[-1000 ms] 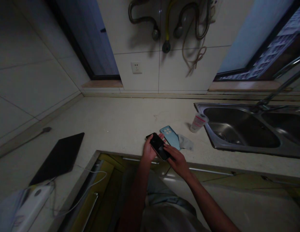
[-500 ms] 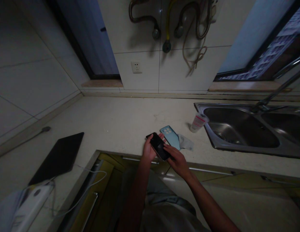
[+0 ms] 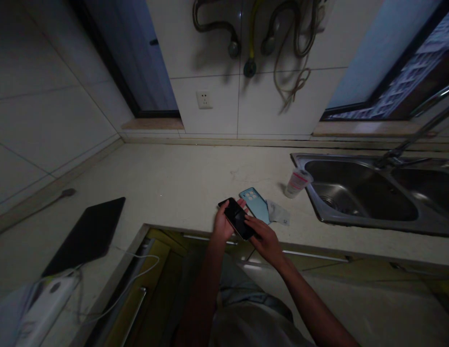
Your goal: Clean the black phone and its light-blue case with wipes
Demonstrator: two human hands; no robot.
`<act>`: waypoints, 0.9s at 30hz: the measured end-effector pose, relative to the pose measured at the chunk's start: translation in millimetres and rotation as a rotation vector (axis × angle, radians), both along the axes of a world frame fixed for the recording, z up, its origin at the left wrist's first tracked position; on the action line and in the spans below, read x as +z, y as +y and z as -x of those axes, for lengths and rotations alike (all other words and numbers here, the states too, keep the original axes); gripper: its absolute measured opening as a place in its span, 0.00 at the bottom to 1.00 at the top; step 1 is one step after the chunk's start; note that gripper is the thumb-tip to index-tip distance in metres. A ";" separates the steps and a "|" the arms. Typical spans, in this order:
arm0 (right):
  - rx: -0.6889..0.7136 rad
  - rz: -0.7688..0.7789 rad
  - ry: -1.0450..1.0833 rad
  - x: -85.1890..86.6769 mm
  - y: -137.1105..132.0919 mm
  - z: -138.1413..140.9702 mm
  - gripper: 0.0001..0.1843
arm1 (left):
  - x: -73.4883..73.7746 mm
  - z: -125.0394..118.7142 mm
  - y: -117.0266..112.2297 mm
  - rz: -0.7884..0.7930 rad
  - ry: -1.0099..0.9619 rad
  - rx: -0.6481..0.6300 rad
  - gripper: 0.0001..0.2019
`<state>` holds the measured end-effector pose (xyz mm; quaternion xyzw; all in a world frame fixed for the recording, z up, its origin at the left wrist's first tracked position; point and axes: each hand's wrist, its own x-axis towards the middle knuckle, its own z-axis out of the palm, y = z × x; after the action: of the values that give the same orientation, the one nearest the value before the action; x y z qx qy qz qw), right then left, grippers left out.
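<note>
A black phone (image 3: 236,218) with a dark screen is held over the front edge of the pale countertop (image 3: 181,183). My left hand (image 3: 222,225) grips its left side, fingers curled round it. My right hand (image 3: 265,239) holds its lower right end, with fingertips resting on the screen. Just behind the phone, a light blue phone case (image 3: 255,203) lies flat on the counter with its camera cut-outs facing up. A small grey cloth (image 3: 278,213) sits to the right of the case.
A small plastic cup (image 3: 297,182) stands by the steel double sink (image 3: 372,197) at right. A dark flat tablet (image 3: 87,234) lies at left, with a white device (image 3: 47,303) and a white cable (image 3: 130,284) near the bottom left. Hoses (image 3: 278,43) hang on the tiled wall above a socket (image 3: 204,100).
</note>
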<state>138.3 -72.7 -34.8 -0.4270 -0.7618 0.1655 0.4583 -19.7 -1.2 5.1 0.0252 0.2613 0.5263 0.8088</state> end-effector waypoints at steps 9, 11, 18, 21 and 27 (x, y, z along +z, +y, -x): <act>-0.005 -0.016 0.005 0.2 -0.3 0.4 0.25 | 5.0 0.4 -2.3 0.006 0.023 -0.002 0.11; -0.001 -0.017 0.006 0.9 -0.6 0.4 0.25 | 5.2 0.1 -2.3 0.007 0.021 -0.001 0.11; 0.004 0.005 0.014 -0.1 -1.3 0.5 0.25 | 5.3 -0.1 -1.8 0.014 0.032 0.003 0.10; 0.009 -0.011 0.019 -0.3 -1.4 0.8 0.25 | 5.2 0.2 -1.7 0.008 0.032 -0.003 0.11; 0.011 -0.024 0.013 1.7 -1.3 0.6 0.25 | 1.8 0.0 -0.6 -0.004 0.033 -0.010 0.11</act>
<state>137.7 -74.0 -33.1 -0.4160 -0.7631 0.1617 0.4673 -19.7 -1.8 6.9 0.0367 0.2736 0.5222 0.8069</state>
